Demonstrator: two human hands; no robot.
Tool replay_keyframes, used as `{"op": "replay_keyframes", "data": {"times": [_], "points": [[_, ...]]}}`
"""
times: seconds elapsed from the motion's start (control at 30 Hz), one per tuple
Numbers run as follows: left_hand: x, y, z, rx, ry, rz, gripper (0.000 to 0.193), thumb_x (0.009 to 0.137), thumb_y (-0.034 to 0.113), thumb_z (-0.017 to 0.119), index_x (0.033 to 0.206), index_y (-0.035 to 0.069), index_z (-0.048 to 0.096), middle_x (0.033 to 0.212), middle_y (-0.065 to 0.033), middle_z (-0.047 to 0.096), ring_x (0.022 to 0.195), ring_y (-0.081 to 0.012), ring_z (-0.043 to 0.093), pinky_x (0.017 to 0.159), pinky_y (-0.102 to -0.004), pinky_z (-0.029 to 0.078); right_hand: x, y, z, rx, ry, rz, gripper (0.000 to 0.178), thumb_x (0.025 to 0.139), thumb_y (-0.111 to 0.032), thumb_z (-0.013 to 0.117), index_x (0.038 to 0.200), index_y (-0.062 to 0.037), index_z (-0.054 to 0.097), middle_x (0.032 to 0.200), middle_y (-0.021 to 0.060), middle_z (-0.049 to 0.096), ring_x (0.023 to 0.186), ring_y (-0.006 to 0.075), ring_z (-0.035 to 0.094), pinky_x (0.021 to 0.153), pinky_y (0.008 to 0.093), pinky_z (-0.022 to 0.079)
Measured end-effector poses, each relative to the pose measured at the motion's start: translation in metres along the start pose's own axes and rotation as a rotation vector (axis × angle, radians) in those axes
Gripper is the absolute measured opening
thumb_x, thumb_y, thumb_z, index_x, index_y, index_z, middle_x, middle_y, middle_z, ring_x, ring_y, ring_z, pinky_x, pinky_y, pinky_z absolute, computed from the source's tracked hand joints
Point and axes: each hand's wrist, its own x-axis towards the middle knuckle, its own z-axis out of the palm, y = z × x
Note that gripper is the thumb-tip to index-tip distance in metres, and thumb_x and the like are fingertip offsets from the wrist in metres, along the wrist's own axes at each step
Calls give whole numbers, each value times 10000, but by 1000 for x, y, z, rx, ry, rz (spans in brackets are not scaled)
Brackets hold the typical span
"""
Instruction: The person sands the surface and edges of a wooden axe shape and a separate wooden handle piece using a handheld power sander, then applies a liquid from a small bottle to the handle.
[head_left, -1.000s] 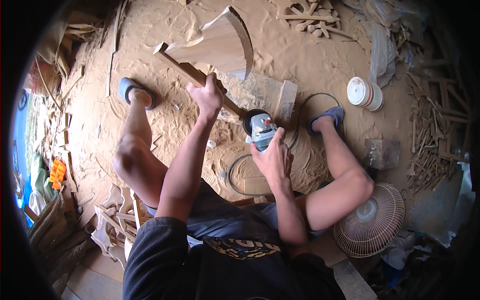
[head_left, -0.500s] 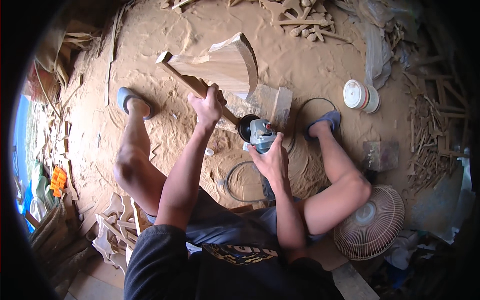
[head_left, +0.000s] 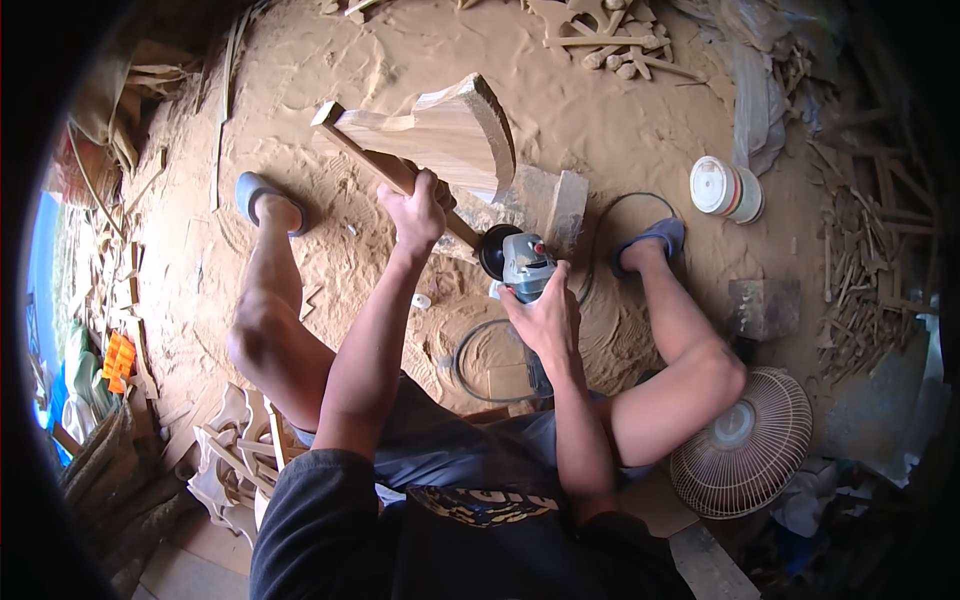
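Observation:
Gripped in my left hand is a wooden piece, made of a straight bar joined to a broad, curved panel with a rough-cut far edge. My fingers wrap round the bar near its middle. My right hand is closed round the body of a grey-green angle grinder. The grinder's black disc meets the near right end of the bar; whether it touches the wood I cannot tell. Below the panel, a wooden block rests on the dusty floor.
Sawdust covers the floor between my legs. A cable loops near my right foot. A white bucket and a fan are on the right. Scrap wood lies at the far right, with carved pieces near my left thigh.
The panel has tipped slightly, its far corner now a little lower in view. The grinder has shifted very slightly to the right. Both hands keep their grips.

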Motion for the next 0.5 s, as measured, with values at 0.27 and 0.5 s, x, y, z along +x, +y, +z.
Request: {"op": "replay_keyframes", "data": {"times": [0.27,0.5], "points": [[-4,8,8,50,-20,85,371,1002,99,574,676,88,397,560,28,400,446,-74,357,437,-277,266,2,-1,-3,-9,26,-17,1008,810,-438,834,1481,129,341,1121,372,690,1006,511,702,862,547,563],[-4,1,-1,120,-111,211,380,1022,141,602,699,66,415,574,18,421,457,-75,363,435,-285,274,-2,-13,-12,-108,-27,19,1000,830,-440,815,1491,144,345,1099,365,699,990,491,715,855,552,569]]}}
